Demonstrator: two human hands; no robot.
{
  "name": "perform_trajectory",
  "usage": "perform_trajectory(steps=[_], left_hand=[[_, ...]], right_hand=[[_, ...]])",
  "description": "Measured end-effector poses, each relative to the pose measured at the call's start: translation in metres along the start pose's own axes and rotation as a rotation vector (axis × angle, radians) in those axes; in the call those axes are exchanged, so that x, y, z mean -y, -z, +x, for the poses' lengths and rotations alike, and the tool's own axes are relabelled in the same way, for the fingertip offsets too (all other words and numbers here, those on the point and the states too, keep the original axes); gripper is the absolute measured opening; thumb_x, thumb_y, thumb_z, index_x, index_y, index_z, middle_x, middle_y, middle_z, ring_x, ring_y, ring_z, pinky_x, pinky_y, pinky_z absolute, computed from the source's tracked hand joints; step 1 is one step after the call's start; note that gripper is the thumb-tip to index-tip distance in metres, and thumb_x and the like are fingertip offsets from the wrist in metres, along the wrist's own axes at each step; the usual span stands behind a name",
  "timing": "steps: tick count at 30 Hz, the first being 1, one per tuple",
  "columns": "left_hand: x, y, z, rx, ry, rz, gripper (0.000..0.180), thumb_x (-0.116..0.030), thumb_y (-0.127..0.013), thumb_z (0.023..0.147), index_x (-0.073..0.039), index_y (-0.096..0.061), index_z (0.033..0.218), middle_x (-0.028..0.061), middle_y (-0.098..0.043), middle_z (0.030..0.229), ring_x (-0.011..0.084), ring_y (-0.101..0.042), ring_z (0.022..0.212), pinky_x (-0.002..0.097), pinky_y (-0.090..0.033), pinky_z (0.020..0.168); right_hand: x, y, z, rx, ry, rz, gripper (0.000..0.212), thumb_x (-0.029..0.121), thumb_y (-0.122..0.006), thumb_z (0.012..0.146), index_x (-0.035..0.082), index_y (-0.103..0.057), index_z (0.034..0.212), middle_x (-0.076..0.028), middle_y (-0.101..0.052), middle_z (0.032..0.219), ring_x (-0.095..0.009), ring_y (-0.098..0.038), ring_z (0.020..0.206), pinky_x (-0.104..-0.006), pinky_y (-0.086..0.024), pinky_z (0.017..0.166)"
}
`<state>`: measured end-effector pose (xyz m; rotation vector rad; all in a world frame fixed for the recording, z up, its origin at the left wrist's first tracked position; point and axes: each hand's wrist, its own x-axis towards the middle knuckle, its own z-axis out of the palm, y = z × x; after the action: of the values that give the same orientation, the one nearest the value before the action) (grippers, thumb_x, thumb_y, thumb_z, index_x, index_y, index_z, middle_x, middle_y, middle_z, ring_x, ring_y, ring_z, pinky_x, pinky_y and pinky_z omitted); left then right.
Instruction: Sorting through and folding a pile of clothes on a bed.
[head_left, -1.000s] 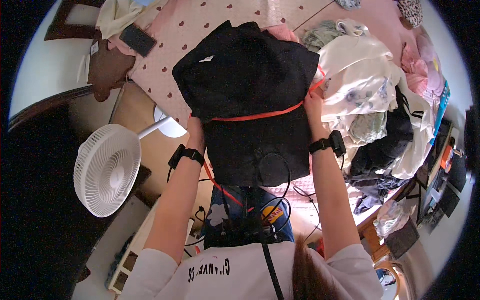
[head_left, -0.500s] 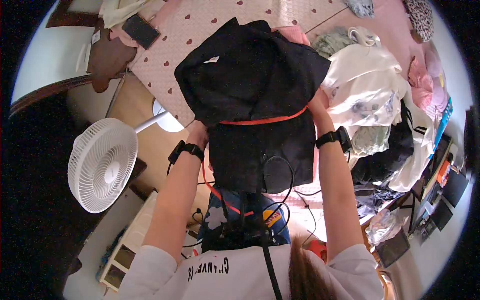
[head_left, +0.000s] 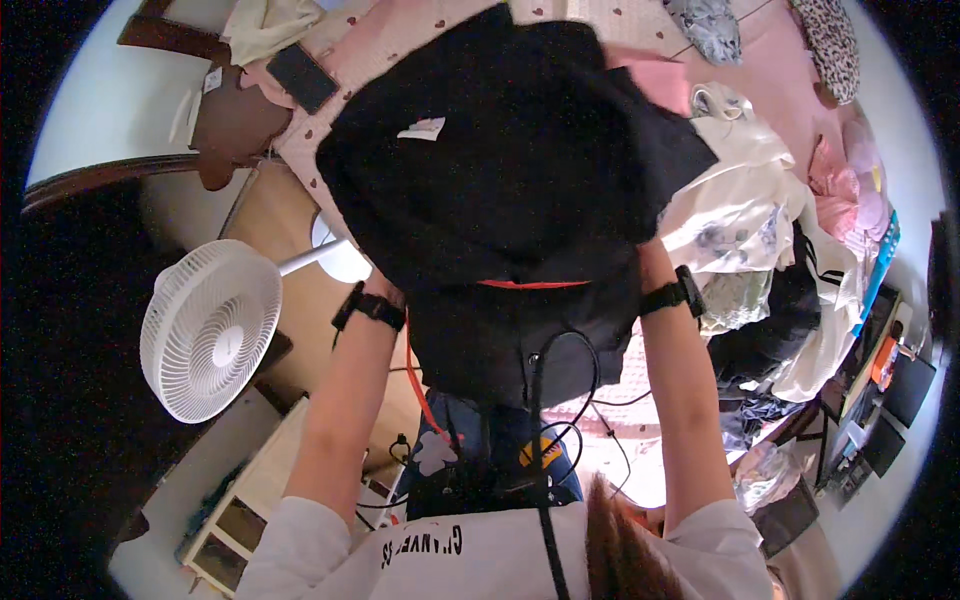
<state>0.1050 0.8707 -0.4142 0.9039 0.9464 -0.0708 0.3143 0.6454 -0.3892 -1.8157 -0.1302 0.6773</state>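
A large folded black garment (head_left: 500, 200) with a small white label spreads across the middle in front of me. A short red-orange strip (head_left: 530, 284) shows along its fold, and its lower part hangs toward my lap. My left hand (head_left: 388, 287) is at its left side and my right hand (head_left: 652, 262) at its right side, both holding it up. The cloth covers most of the fingers of both hands. Each wrist wears a black strap with a small device.
Under the garment lies a pink bedspread with hearts (head_left: 430, 22). White and pale clothes (head_left: 740, 180) are heaped at the right, beside dark clothes (head_left: 770, 330). A white fan (head_left: 212, 330) stands at the left. A dark phone (head_left: 302, 79) lies at the far left. Black cables (head_left: 597, 365) hang before me.
The black garment has risen closer and looks larger, its upper part spreading farther out to both sides. More of its white label shows, and less of the red-orange strip. Both hands have moved with it.
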Motion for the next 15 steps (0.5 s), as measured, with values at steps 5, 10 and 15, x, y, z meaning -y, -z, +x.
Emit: perform_trajectory(steps=[5,10,15], left_hand=[[-0.097,-0.032,-0.013,0.281,-0.219,0.143,0.040,-0.031,-0.036,0.089,0.003,-0.056,0.094,0.0102,-0.055,0.100,0.0242,-0.048,0.098,0.0324,-0.034,0.087],[-0.161,-0.010,-0.035,0.487,-0.415,0.339,0.040,-0.031,-0.035,0.089,0.003,-0.056,0.094,0.0102,-0.055,0.100,0.0242,-0.048,0.099,0.0323,-0.034,0.088],[-0.128,-0.010,0.036,0.726,-0.504,0.484,0.041,-0.031,-0.035,0.089,0.003,-0.056,0.093,0.0102,-0.055,0.100,0.0242,-0.047,0.099,0.0322,-0.033,0.088]], right_hand=[[0.084,0.033,-0.016,0.101,0.070,0.140,0.028,0.030,-0.045,0.085,0.008,-0.052,0.101,-0.009,-0.058,0.098,-0.020,-0.054,0.092,-0.0299,-0.041,0.078],[0.129,0.019,-0.021,0.277,0.115,0.246,0.027,0.031,-0.045,0.085,0.009,-0.052,0.099,-0.009,-0.059,0.095,-0.019,-0.054,0.090,-0.0289,-0.041,0.078],[0.109,0.026,-0.021,0.279,0.118,0.230,0.027,0.032,-0.045,0.085,0.010,-0.053,0.097,-0.009,-0.060,0.094,-0.018,-0.055,0.089,-0.0281,-0.040,0.077]])
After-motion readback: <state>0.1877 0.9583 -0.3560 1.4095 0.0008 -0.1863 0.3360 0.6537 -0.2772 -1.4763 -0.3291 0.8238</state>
